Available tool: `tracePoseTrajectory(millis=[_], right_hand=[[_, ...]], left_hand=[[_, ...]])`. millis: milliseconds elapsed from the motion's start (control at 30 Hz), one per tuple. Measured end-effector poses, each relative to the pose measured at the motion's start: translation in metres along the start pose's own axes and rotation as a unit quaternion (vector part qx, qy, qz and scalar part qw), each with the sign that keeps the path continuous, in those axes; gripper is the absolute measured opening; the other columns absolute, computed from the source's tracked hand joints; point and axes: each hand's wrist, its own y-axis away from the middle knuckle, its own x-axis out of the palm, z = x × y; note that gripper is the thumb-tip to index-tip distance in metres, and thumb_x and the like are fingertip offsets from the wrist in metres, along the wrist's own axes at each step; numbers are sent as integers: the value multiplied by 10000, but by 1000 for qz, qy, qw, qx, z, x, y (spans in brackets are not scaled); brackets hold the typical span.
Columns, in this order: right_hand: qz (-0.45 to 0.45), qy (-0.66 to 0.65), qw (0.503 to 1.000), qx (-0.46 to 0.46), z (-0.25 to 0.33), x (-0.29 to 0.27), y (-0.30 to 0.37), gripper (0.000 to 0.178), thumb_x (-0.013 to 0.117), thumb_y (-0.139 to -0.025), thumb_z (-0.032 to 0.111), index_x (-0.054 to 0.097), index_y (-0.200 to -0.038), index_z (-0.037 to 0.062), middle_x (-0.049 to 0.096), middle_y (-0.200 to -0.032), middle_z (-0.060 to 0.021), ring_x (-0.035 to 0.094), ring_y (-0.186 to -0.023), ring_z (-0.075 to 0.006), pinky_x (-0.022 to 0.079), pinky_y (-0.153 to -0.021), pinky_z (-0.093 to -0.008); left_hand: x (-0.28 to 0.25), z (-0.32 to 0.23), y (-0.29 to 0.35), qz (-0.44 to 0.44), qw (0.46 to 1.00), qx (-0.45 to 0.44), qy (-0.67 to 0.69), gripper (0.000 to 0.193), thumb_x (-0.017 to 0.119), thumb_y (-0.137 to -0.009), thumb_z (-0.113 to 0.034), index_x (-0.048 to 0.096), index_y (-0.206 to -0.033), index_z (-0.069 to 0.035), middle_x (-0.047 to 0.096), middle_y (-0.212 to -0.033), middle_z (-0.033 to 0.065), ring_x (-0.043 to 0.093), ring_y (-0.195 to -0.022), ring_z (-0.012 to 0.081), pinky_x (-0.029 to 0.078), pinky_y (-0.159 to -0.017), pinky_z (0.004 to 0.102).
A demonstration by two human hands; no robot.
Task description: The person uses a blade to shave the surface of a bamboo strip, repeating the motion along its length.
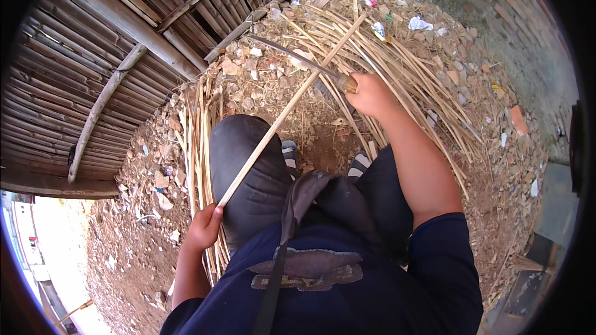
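Head view | bamboo strip (293,105) slants over your left knee (233,146) | left hand (203,228) closed on its near end; right hand (370,96), beyond that knee, fisted round knife (304,60) | best shaved shallow, away from you

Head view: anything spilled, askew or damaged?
Yes, mildly: crumpled white litter and a broken brick piece lie on the ground to the right, looking stray beside the strip pile, whose strips fan out and cross unevenly. No clear damage shows on the held strip or knife.
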Motion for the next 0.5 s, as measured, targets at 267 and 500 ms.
tracePoseTrajectory(millis=[267, 500], right_hand=[[-23, 23, 994, -105, 24, -16, 17, 296, 759, -777, 213, 718, -1023, 54, 703, -797, -200, 696, -794, -407, 552, -719, -493], [-11, 41, 994, -99, 35, -13, 17, 229, 739, -789, 210, 696, -971, 77, 710, -808, -177, 697, -777, -394, 548, -712, -499]], left_hand=[[11, 21, -10, 15, 999, 9, 29, 474, 459, -1114, -379, 572, -859, 4, 516, -672, 37, 468, -665, 132, 407, -610, 342], [10, 19, -6, -4, 999, -1, 52, 452, 513, -1097, -360, 581, -838, 5, 527, -633, 110, 482, -605, 186, 425, -588, 376]])
